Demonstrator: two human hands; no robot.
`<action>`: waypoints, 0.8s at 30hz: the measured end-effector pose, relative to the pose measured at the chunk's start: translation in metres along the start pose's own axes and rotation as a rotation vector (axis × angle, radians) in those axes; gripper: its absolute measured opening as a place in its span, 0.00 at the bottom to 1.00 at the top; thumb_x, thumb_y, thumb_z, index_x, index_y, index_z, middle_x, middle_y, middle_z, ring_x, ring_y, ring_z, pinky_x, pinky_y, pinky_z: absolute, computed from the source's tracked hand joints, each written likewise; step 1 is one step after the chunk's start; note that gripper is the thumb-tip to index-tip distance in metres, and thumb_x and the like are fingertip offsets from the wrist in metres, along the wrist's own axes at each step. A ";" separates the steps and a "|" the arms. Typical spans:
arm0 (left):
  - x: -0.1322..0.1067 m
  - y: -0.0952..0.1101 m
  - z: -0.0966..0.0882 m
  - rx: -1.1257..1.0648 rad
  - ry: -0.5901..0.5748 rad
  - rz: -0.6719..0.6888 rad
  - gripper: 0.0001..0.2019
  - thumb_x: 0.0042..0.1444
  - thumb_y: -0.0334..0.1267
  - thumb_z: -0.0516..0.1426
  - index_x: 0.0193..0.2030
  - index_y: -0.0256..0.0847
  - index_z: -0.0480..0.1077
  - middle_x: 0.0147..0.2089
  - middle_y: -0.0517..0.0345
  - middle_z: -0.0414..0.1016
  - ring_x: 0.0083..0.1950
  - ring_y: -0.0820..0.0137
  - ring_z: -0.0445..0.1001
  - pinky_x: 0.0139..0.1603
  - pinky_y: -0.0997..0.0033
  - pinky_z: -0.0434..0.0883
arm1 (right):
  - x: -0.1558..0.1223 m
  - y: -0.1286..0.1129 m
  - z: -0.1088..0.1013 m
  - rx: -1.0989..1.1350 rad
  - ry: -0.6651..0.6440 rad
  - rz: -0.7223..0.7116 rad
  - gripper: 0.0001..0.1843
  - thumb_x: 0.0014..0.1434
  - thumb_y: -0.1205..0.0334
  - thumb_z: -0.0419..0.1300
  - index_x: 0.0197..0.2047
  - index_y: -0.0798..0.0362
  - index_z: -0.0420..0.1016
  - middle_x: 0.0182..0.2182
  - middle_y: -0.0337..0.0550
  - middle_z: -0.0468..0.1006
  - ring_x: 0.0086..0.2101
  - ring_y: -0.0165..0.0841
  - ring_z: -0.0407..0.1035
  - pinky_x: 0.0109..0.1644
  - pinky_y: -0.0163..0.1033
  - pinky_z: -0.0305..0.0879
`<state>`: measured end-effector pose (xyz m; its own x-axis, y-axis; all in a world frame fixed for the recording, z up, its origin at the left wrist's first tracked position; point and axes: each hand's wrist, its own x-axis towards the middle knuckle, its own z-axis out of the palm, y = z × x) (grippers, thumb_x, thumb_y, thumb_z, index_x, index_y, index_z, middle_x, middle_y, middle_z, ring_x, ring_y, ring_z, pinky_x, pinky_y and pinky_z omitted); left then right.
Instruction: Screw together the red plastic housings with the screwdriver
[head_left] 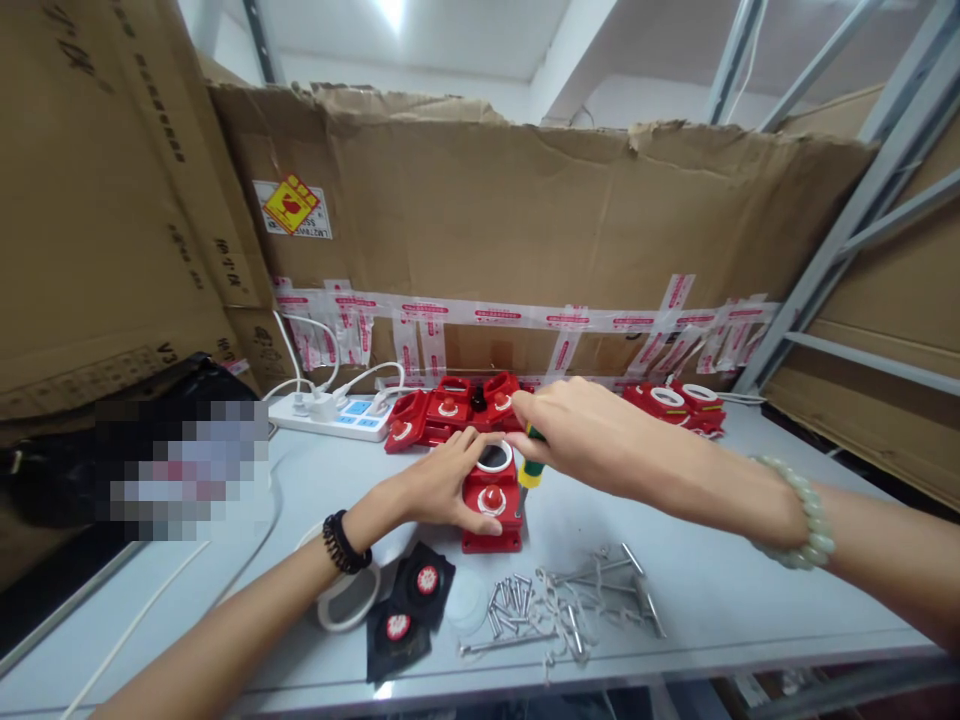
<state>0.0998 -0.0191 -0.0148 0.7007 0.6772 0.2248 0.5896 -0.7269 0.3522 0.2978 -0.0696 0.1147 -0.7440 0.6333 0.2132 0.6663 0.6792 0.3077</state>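
Observation:
In front of me on the table stands a red device (493, 541) with a white ring at its top and a red knob in the middle. My left hand (442, 480) steadies it, thumb across the front and fingers over the upper left side. A screwdriver (530, 473) with a green and yellow handle is gripped in my right hand (574, 430). Its shaft points down to the device's right front corner, where the tip meets a small screw spot. Below the device lie several loose screws (511, 600), beside metal rods (600, 580) tangled with thin cords.
More red devices (448, 408) sit behind, others (675, 405) at the far right. A white power strip (330, 415) with plugs lies at the back left. Black sheets with red-white labels (409, 610) and white rings (349, 600) lie in front. Cardboard (487, 220) walls the back.

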 end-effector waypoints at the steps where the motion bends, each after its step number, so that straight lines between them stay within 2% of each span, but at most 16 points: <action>1: 0.000 -0.001 0.000 0.001 0.000 0.009 0.47 0.40 0.61 0.62 0.63 0.42 0.50 0.55 0.45 0.59 0.56 0.48 0.62 0.56 0.47 0.62 | 0.000 -0.001 -0.002 0.045 -0.005 -0.074 0.11 0.63 0.59 0.50 0.32 0.55 0.67 0.28 0.45 0.72 0.27 0.33 0.64 0.28 0.38 0.52; 3: 0.000 -0.002 0.001 0.001 -0.002 0.018 0.46 0.41 0.61 0.62 0.63 0.42 0.51 0.56 0.44 0.60 0.57 0.47 0.61 0.57 0.47 0.61 | 0.000 -0.004 -0.007 0.129 -0.059 -0.215 0.07 0.62 0.64 0.51 0.35 0.57 0.67 0.34 0.47 0.71 0.32 0.33 0.64 0.32 0.37 0.55; 5: 0.000 -0.003 0.002 0.001 0.001 0.013 0.46 0.41 0.61 0.62 0.63 0.43 0.50 0.57 0.44 0.59 0.59 0.46 0.59 0.58 0.46 0.60 | -0.002 -0.005 -0.011 0.189 -0.123 -0.264 0.05 0.61 0.66 0.52 0.37 0.58 0.66 0.36 0.48 0.70 0.33 0.32 0.64 0.33 0.36 0.56; 7: 0.000 -0.002 0.002 -0.007 0.006 0.007 0.48 0.40 0.61 0.62 0.64 0.44 0.49 0.57 0.44 0.59 0.58 0.46 0.59 0.58 0.46 0.59 | -0.002 -0.003 -0.011 0.213 -0.138 -0.197 0.08 0.62 0.62 0.52 0.40 0.59 0.66 0.36 0.49 0.71 0.32 0.32 0.64 0.32 0.37 0.56; 9: 0.000 -0.001 0.001 -0.021 0.004 0.009 0.47 0.39 0.60 0.63 0.64 0.45 0.49 0.56 0.46 0.59 0.56 0.48 0.61 0.56 0.46 0.61 | -0.001 0.001 -0.004 0.168 -0.100 -0.078 0.15 0.62 0.54 0.52 0.42 0.59 0.65 0.34 0.49 0.72 0.29 0.33 0.65 0.29 0.38 0.54; 12: 0.000 0.001 -0.001 -0.023 -0.001 0.008 0.45 0.40 0.58 0.63 0.62 0.45 0.52 0.54 0.47 0.61 0.54 0.50 0.63 0.54 0.48 0.64 | 0.002 0.005 0.007 0.088 -0.024 0.011 0.16 0.62 0.51 0.50 0.36 0.57 0.66 0.28 0.45 0.71 0.25 0.32 0.63 0.26 0.38 0.50; 14: 0.001 0.001 -0.001 -0.017 0.005 0.004 0.45 0.40 0.58 0.63 0.62 0.43 0.52 0.54 0.46 0.61 0.54 0.49 0.63 0.54 0.48 0.64 | 0.004 0.004 0.009 0.135 -0.016 -0.024 0.13 0.64 0.57 0.49 0.33 0.56 0.65 0.27 0.43 0.70 0.25 0.31 0.61 0.27 0.37 0.51; 17: 0.001 -0.001 0.000 -0.020 0.007 0.022 0.46 0.40 0.58 0.63 0.62 0.40 0.51 0.57 0.43 0.59 0.57 0.47 0.60 0.57 0.48 0.61 | 0.005 -0.002 0.002 0.277 -0.046 -0.155 0.06 0.63 0.65 0.48 0.35 0.55 0.64 0.32 0.44 0.70 0.28 0.29 0.60 0.31 0.35 0.54; 20: 0.001 -0.003 0.001 -0.026 0.001 0.040 0.45 0.41 0.58 0.63 0.62 0.40 0.52 0.60 0.42 0.56 0.60 0.46 0.57 0.59 0.48 0.58 | 0.002 -0.006 -0.008 0.362 -0.103 -0.233 0.04 0.61 0.65 0.50 0.39 0.55 0.63 0.36 0.45 0.68 0.31 0.29 0.60 0.33 0.35 0.57; 22: 0.001 -0.002 0.001 -0.029 0.007 0.026 0.47 0.39 0.58 0.64 0.63 0.40 0.51 0.58 0.42 0.57 0.59 0.47 0.59 0.58 0.48 0.59 | -0.001 -0.006 -0.011 0.347 -0.124 -0.200 0.06 0.61 0.64 0.51 0.41 0.56 0.63 0.37 0.46 0.69 0.32 0.30 0.62 0.33 0.35 0.57; 24: 0.001 -0.001 0.000 -0.034 0.011 0.016 0.47 0.39 0.58 0.64 0.63 0.42 0.51 0.56 0.45 0.59 0.56 0.49 0.62 0.56 0.48 0.62 | -0.004 -0.004 -0.010 0.249 -0.103 -0.102 0.10 0.61 0.59 0.52 0.42 0.57 0.63 0.34 0.47 0.71 0.30 0.32 0.64 0.29 0.36 0.55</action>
<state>0.0999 -0.0181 -0.0151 0.7050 0.6671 0.2409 0.5643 -0.7333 0.3793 0.2974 -0.0785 0.1219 -0.8075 0.5824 0.0936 0.5892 0.8037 0.0829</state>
